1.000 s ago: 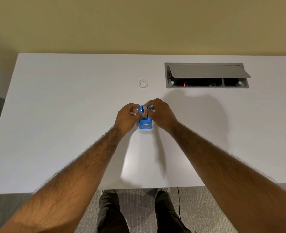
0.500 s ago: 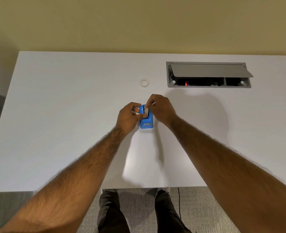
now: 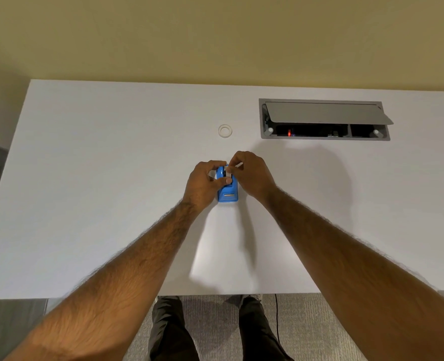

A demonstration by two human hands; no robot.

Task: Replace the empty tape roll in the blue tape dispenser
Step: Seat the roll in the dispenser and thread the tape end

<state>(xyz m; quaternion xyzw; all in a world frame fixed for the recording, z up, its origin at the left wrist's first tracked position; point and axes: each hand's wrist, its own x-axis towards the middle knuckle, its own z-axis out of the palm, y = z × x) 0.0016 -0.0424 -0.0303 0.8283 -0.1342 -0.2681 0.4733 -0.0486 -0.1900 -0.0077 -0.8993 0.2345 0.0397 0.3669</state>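
Observation:
The blue tape dispenser (image 3: 227, 194) stands on the white table (image 3: 111, 191), its cutter end toward me. My left hand (image 3: 204, 183) grips its left side, thumb across the top. My right hand (image 3: 252, 175) pinches a whitish tape roll (image 3: 227, 172) sitting in the dispenser's top slot; most of the roll is hidden by my fingers. A small white empty tape core (image 3: 225, 131) lies flat on the table farther back, apart from both hands.
An open grey cable box (image 3: 325, 120) with a raised lid is set into the table at the back right. A beige wall runs behind the table. My legs and grey carpet show below the front edge.
Both hands stay on the dispenser. My right fingers have shifted slightly up and over the roll at the top of the dispenser. The dispenser itself has hardly moved.

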